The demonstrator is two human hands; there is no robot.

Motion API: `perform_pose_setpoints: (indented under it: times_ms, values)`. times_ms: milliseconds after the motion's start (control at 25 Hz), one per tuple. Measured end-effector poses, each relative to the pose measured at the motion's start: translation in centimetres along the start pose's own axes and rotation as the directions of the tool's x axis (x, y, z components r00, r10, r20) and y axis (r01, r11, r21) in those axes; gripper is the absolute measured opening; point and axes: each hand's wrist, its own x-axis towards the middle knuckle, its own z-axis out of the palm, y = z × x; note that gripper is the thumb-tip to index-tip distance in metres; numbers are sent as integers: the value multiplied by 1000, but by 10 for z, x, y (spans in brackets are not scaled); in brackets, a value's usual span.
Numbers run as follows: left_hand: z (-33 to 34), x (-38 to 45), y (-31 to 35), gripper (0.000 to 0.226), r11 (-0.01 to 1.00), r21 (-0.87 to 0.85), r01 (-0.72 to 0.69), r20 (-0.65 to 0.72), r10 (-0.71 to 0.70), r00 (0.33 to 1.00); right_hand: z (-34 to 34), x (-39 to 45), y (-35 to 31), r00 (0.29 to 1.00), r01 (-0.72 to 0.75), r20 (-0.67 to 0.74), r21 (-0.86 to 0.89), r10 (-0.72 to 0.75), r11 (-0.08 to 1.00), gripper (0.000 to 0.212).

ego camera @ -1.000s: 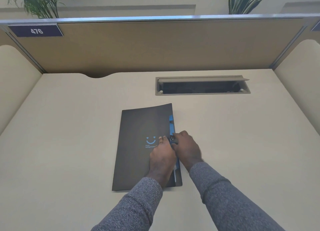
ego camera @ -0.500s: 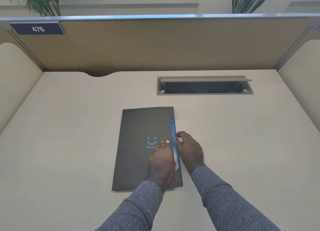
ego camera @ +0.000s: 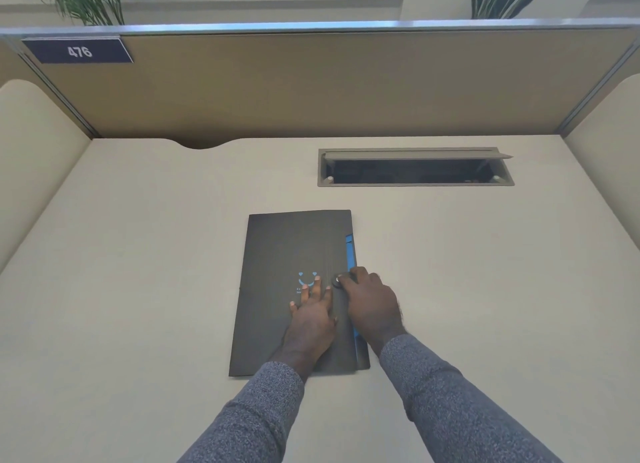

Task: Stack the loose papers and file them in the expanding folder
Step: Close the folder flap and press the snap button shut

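A dark grey expanding folder (ego camera: 277, 254) with a blue smile logo lies flat and closed on the beige desk (ego camera: 138, 272). A blue inner edge (ego camera: 350, 254) shows along its right side. My left hand (ego camera: 311, 318) rests flat on the front flap, fingers spread. My right hand (ego camera: 372, 305) sits at the folder's right edge, its fingertips on the round snap button (ego camera: 336, 281). No loose papers are visible.
An open grey cable hatch (ego camera: 415, 183) is recessed into the desk behind the folder on the right. A tan partition (ego camera: 329, 81) with a "476" label (ego camera: 79, 51) closes the back; curved side panels stand left and right. Plants rise behind.
The flap has gone from slightly raised to lying flat. My right hand moved from the blue edge back onto the snap button; my left hand spread flat on the cover.
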Motion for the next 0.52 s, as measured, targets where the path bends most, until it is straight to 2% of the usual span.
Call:
perform_pose_setpoints:
  times_ms: [120,280,520]
  values:
    - [2,1,0,64,999,32,-1,1,1,1000,3,-3,-6,999,31,-19,-110,-33,993,44]
    - [5,3,-1,62,999,40,2,10,-2,1000,3,-2,-15,996,57,-51,-235,-70,970,33]
    - [6,5,0,60,1000,29,9,14,-9,1000,2,1,-20,993,118,69,-362,-100,925,29]
